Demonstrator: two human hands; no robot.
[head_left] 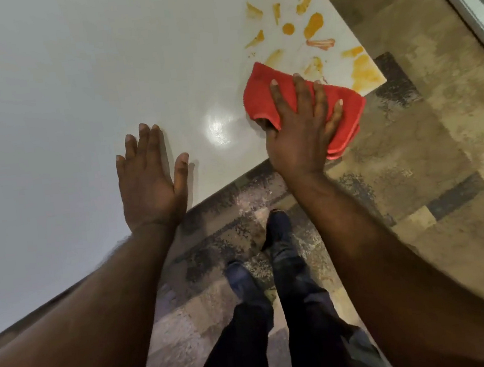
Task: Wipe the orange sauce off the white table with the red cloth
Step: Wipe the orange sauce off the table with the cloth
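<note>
Pressing the folded red cloth [300,99] flat under a spread palm, the right hand [300,129] sits at the near edge of the white table [74,81], close to its right corner, with the fingers fanned across the fabric and the thumb tucked into a fold on the left side; this looks like a flat press made to keep the whole pad in contact with the surface, not a pinch or a fist. Part of the cloth hangs past the table edge over the patterned floor [425,149]. The left hand [150,175] lies open and empty on the table, palm down and fingers extended, well to the left of the cloth, probably to steady the body while the other arm reaches. The orange sauce [313,24] is spread in many smears and blobs across the corner just beyond the cloth, the nearest streaks touching or almost touching its far edge, and a large patch sits at the very corner to the right. Most of the mess appears unwiped, so the job seems barely started.
</note>
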